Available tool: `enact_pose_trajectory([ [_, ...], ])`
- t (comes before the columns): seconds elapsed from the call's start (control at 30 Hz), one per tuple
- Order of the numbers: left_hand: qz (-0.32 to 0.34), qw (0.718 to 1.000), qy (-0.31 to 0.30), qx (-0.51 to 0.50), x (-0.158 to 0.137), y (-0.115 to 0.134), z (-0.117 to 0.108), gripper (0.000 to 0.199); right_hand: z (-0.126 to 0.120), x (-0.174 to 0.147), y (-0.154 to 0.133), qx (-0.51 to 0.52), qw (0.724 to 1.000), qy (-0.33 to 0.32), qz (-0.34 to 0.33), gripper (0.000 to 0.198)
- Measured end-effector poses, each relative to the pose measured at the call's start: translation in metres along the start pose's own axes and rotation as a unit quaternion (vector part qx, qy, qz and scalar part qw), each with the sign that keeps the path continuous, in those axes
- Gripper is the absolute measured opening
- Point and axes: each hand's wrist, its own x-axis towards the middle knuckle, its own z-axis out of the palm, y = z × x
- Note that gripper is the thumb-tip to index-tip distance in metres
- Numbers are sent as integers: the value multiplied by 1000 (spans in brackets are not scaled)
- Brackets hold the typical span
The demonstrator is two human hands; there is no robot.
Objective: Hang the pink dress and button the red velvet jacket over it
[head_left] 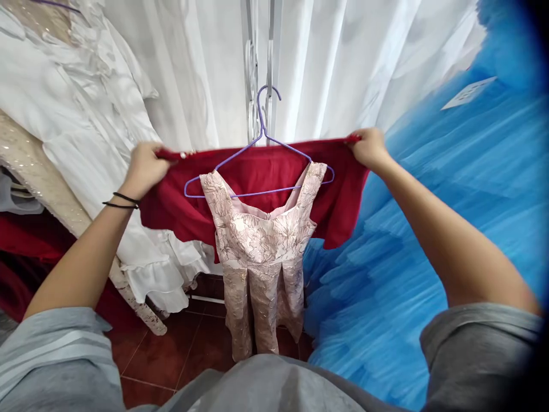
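The red garment (257,171) is held stretched out flat at chest height, directly behind a small pink brocade dress (261,252) and in front of a white curtain (334,63). Nearest the camera, grey short sleeves and a grey shirt front fill the lower edge, and both bare forearms reach forward and upward. The left hand (143,169) is closed on the left upper corner of the red garment, fingers curled over the edge; two thin black bands (122,200) circle that wrist. The right hand (369,147) pinches the right upper corner, fingers folded over the hem. Between the two hands the top edge runs nearly level and taut, while the lower edge hangs loose, with a corner dropping on each side. The pink dress hangs upright by its two shoulder straps from a purple wire hanger (261,149), its pleated skirt falling towards the red tiled floor (171,355). The hanger bar lies across the front of the red cloth. The hanger's hook catches on a white metal upright (257,57) that stands against the curtain. To the left, a white ruffled dress (94,143) hangs just beside the left hand, with a glittering beige garment (34,166) beside it and dark red fabric (21,240) low down. To the right, a mass of blue tulle (450,200) fills the frame behind the right forearm, carrying a white paper tag (467,92).
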Motion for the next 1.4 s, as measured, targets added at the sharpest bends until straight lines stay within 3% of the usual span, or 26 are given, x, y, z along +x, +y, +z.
enact_pose_trajectory([
  [0.1, 45, 982, 141, 118, -18, 46, -25, 33, -33, -16, -30, -66, 992, 104, -37, 45],
  [0.13, 42, 976, 132, 170, -29, 58, -28, 33, -38, -28, -38, -102, 989, 104, -39, 43],
  [0.17, 21, 969, 107, 223, -42, 67, -27, 34, -39, -43, -44, -142, 986, 79, -36, 39],
  [0.23, -20, 951, -15, 308, -71, 71, -10, 33, -25, -76, -48, -210, 977, -13, -42, 32],
  [0.3, -34, 926, -145, 348, -95, 65, 19, 31, 1, -108, -46, -251, 960, -107, -65, 29],
  [0.37, -30, 908, -205, 364, -111, 59, 46, 32, 25, -131, -48, -258, 948, -164, -94, 31],
  [0.47, 11, 918, -217, 331, -112, 75, 60, 30, 34, -139, -72, -233, 947, -182, -126, 33],
  [0.53, 65, 950, -209, 222, -103, 98, 54, 33, 22, -131, -96, -208, 954, -158, -146, 32],
  [0.6, 97, 978, -165, 85, -91, 118, 50, 42, 12, -120, -115, -185, 964, -111, -157, 35],
  [0.67, 94, 987, -131, 13, -82, 125, 57, 45, 15, -114, -120, -176, 967, -88, -159, 38],
  [0.73, 66, 986, -151, 37, -77, 117, 75, 43, 29, -115, -114, -194, 961, -121, -159, 38],
  [0.87, 15, 963, -244, 116, -70, 98, 110, 37, 48, -130, -103, -218, 943, -193, -163, 33],
  [1.03, 52, 984, -146, 88, -58, 121, 122, 45, 31, -146, -136, -178, 954, -143, -193, 33],
  [1.1, 77, 975, -179, 107, -57, 129, 126, 31, 35, -150, -143, -176, 949, -164, -204, 32],
  [1.17, 78, 953, -259, 138, -60, 130, 127, 25, 44, -152, -137, -185, 938, -207, -206, 31],
  [1.27, 65, 930, -342, 118, -61, 122, 113, 48, 47, -147, -119, -193, 934, -239, -184, 42],
  [1.33, 73, 957, -272, 64, -55, 115, 97, 55, 38, -135, -107, -170, 956, -183, -154, 53],
  [1.4, 101, 987, -119, 37, -41, 107, 85, 42, 28, -116, -99, -112, 980, -79, -146, 52],
])
